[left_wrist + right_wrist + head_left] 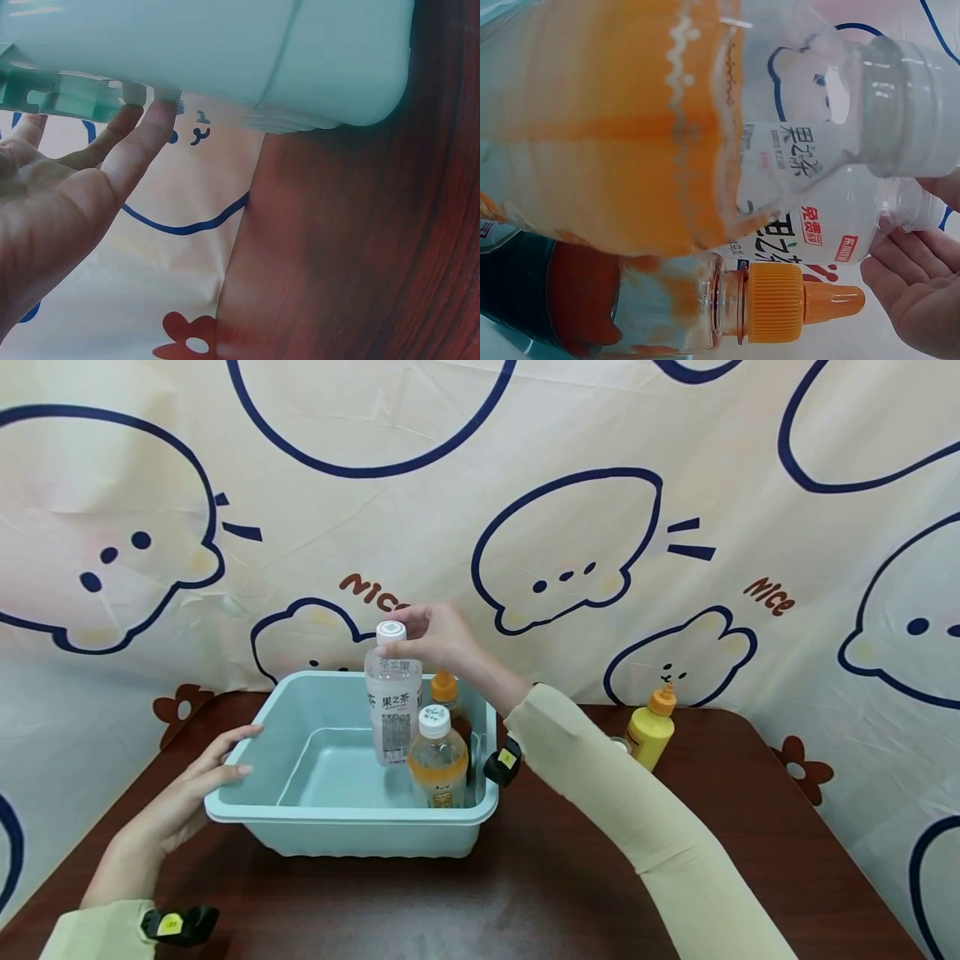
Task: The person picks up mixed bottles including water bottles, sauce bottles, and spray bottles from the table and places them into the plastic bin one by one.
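A light blue plastic basin [352, 814] stands on the table, with my left hand [180, 802] holding its left rim. In the left wrist view, fingers [142, 139] of that hand meet the rim from below. Inside the basin, toward its right side, a clear bottle [393, 693] with a white cap and a white label stands upright. My right hand [438, 639] grips it round the neck, just under the cap. Close by stand a bottle of orange-labelled drink [437, 768] and a squeeze bottle [772, 304] with an orange nozzle cap, both in the basin.
A yellow squeeze bottle [651, 727] with an orange nozzle stands at the back right of the dark wood table [585, 877]. Beside it, a small round thing [621, 744] is mostly hidden by my right sleeve. A cartoon-printed curtain [420, 527] hangs behind the table.
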Tool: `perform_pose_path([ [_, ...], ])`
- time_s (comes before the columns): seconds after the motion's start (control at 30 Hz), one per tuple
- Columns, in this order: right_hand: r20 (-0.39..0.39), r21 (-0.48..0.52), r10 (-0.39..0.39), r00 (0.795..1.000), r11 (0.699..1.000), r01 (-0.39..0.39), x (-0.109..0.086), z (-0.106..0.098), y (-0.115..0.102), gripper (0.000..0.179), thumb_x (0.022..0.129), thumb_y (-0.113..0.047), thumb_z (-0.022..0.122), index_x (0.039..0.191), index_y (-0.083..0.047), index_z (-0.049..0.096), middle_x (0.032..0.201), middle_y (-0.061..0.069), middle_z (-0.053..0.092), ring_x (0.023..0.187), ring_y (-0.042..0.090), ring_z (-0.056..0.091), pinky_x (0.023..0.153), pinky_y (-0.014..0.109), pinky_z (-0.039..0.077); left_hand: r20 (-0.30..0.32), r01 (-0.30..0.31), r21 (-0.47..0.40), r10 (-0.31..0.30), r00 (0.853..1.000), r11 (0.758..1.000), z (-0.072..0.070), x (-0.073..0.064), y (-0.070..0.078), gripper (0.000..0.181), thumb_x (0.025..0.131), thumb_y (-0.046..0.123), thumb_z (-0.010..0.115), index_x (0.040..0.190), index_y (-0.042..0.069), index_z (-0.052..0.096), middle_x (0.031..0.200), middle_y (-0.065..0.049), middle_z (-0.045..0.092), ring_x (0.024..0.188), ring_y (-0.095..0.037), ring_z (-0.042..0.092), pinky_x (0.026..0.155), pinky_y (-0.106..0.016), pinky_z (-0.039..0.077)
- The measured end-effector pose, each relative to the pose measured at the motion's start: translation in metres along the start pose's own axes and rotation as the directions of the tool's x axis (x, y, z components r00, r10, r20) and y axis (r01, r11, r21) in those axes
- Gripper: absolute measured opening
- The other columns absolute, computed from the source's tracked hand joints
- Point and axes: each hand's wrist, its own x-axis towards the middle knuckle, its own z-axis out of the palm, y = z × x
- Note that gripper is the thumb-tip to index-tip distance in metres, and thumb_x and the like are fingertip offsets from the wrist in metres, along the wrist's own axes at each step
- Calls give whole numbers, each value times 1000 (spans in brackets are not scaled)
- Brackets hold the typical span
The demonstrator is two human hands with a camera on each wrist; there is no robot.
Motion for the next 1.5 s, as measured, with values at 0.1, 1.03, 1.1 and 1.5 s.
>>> perform_pose_path([
  [0.1,6,-9,4,1000,1000,-4,1,1,1,43,75,-17,74,116,-10,61,107,3,64,96,14,60,82,26,47,4,-4,-7,4,1000,1000,0,0,0,48,96,18,37,136,39,22,132,-14,6,83,-19,59,67,-39,53],
  [1.03,101,-122,-49,994,991,61,4,21,5,40,74,-11,75,111,-5,60,107,7,63,89,15,60,76,21,47,3,-6,6,6,1000,1000,0,0,-1,48,96,18,37,136,39,22,133,-15,4,85,-19,58,67,-39,53],
  [1.1,102,-142,-34,994,989,48,4,22,5,41,75,-11,74,112,-5,60,107,7,62,88,15,59,75,21,47,6,-9,5,8,1000,1000,0,0,-1,48,96,18,37,136,39,22,133,-16,4,85,-19,58,67,-39,53],
  [1.5,201,-229,-48,978,969,95,1,27,7,29,79,-10,71,105,-7,60,98,2,59,85,15,54,72,19,45,0,9,7,-9,1000,1000,-1,0,0,49,96,19,37,137,40,21,136,-20,1,87,-19,58,68,-39,53],
])
